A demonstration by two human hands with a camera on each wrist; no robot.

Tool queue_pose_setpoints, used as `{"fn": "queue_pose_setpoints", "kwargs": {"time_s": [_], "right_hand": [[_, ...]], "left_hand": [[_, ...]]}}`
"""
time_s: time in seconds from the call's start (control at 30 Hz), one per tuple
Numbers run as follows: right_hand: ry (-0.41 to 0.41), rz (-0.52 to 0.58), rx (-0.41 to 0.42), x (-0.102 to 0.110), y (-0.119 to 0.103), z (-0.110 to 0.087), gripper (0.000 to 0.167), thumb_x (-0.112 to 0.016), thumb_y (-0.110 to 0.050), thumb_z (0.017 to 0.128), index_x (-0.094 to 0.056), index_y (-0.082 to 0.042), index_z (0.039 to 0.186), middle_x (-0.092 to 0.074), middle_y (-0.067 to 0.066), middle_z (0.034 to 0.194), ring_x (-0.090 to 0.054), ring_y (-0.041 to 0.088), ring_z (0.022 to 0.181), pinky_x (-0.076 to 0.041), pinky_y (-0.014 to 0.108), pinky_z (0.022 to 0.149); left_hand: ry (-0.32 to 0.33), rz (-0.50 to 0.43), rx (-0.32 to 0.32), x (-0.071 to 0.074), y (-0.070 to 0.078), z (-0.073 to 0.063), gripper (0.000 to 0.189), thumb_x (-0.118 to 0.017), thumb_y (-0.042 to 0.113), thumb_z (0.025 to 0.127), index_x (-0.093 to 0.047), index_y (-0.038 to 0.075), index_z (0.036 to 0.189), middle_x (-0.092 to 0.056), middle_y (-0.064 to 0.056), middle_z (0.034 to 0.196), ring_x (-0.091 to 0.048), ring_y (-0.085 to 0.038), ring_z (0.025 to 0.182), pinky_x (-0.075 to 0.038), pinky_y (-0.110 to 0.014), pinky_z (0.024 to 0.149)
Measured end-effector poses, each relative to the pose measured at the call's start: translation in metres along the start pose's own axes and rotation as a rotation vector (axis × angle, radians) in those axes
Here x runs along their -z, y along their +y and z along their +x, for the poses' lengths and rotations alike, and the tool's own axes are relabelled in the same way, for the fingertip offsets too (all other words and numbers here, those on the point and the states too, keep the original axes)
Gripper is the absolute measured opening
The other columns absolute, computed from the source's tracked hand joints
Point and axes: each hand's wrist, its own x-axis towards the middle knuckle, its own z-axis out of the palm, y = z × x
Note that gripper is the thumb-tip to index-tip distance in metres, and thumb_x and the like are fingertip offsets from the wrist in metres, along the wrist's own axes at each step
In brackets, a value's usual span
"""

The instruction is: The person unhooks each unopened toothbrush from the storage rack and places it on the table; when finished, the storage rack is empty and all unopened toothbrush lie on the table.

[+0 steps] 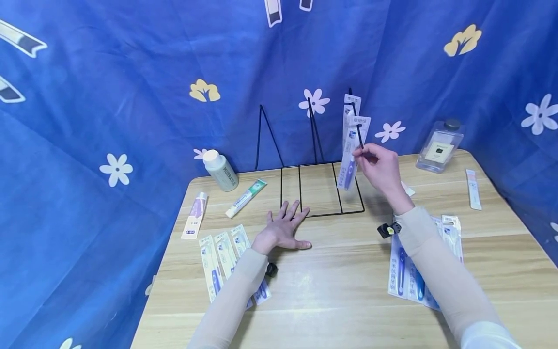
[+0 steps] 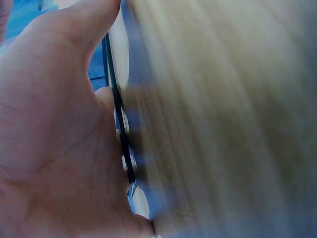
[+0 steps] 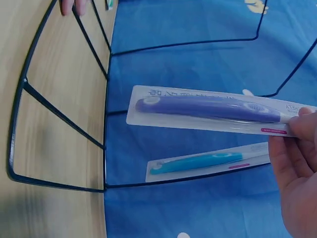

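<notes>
My right hand (image 1: 381, 167) pinches a packaged purple toothbrush (image 3: 208, 109) by the edge of its card. The card hangs upright at the right arm of a black wire rack (image 1: 331, 214), and the wire seems to pass through its top hole. Just behind it on that arm is another packaged toothbrush (image 1: 352, 99), whose handle looks teal in the right wrist view. My left hand (image 1: 285, 230) lies with fingers spread on the table at the rack's front left, fingertips at the frame. In the left wrist view, the left palm (image 2: 49, 114) is close beside the wire.
Packaged toothbrushes (image 1: 211, 266) lie at left under the left forearm; more packaged toothbrushes (image 1: 401, 271) lie under the right forearm. A white-capped bottle (image 1: 222, 170), a green-and-white tube (image 1: 246, 198) and a purple tube (image 1: 195, 215) stand left. At right are a clear bottle (image 1: 439, 148) and a slim sachet (image 1: 473, 189).
</notes>
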Motion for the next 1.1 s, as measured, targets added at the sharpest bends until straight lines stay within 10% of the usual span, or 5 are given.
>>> {"fn": "queue_pose_setpoints", "kwargs": {"time_s": [0.2,0.43,0.57,0.87,1.1], "right_hand": [[-0.014,0.066,-0.105,0.019,-0.013,-0.02,0.012,-0.064,0.011,0.088,-0.074,0.007,0.09,-0.075,0.021,0.093,-0.064,-0.007,0.075,-0.054,0.009,0.07],[0.003,0.044,-0.164,0.064,-0.021,-0.045,0.013,-0.064,0.013,0.088,-0.073,0.008,0.096,-0.067,-0.026,0.092,-0.066,-0.002,0.079,-0.055,0.011,0.07],[0.016,-0.067,-0.221,0.104,-0.017,-0.061,0.016,-0.067,0.012,0.088,-0.075,0.002,0.096,-0.071,-0.021,0.093,-0.065,-0.005,0.081,-0.053,0.008,0.072],[-0.056,-0.342,-0.502,0.205,0.023,-0.109,0.01,-0.062,0.001,0.095,-0.068,0.007,0.101,-0.055,-0.04,0.074,-0.054,-0.015,0.068,-0.046,0.006,0.059],[-0.252,-0.398,-0.666,0.245,0.067,-0.152,0.017,-0.056,0.001,0.097,-0.064,0.014,0.106,-0.056,-0.029,0.073,-0.052,-0.008,0.066,-0.048,0.015,0.057]], "left_hand": [[0.0,-0.004,0.008,-0.001,-0.001,0.0,0.109,-0.057,0.084,0.08,0.001,0.042,0.163,0.015,0.004,0.172,0.01,-0.033,0.16,-0.011,-0.077,0.117],[0.003,-0.005,0.005,-0.001,0.0,0.0,0.11,-0.058,0.083,0.08,0.0,0.041,0.163,0.014,0.003,0.173,0.01,-0.033,0.16,-0.012,-0.077,0.118],[0.0,-0.009,0.002,0.0,0.001,0.0,0.11,-0.059,0.083,0.08,0.0,0.041,0.163,0.014,0.002,0.173,0.01,-0.034,0.16,-0.011,-0.077,0.118],[-0.007,-0.005,0.006,0.0,0.0,0.002,0.109,-0.059,0.082,0.081,0.002,0.042,0.163,0.016,0.002,0.172,0.012,-0.034,0.159,-0.01,-0.076,0.118],[-0.015,-0.007,0.003,-0.001,0.0,0.004,0.11,-0.057,0.083,0.081,0.004,0.042,0.162,0.018,0.003,0.172,0.013,-0.034,0.159,-0.009,-0.077,0.118]]}}
